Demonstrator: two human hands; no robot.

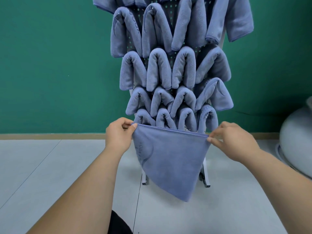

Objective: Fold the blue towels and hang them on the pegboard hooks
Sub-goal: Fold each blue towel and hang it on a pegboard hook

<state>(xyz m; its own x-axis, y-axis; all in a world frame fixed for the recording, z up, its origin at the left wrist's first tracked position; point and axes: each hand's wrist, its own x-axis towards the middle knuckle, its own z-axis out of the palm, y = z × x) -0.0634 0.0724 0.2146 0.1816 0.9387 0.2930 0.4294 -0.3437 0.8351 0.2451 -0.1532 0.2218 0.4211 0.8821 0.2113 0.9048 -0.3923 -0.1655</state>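
Blue towel [168,159] pinched at upper corners between left hand [118,135] and right hand [234,141], drooping below both grips, pegboard [168,14] beyond crowded with folded towels [160,70].

Head-worn view, downward, near pegboard [170,16]

Green wall [50,65], tan baseboard [50,136], grey tiled floor [42,174], pale rounded object [297,141] at right.
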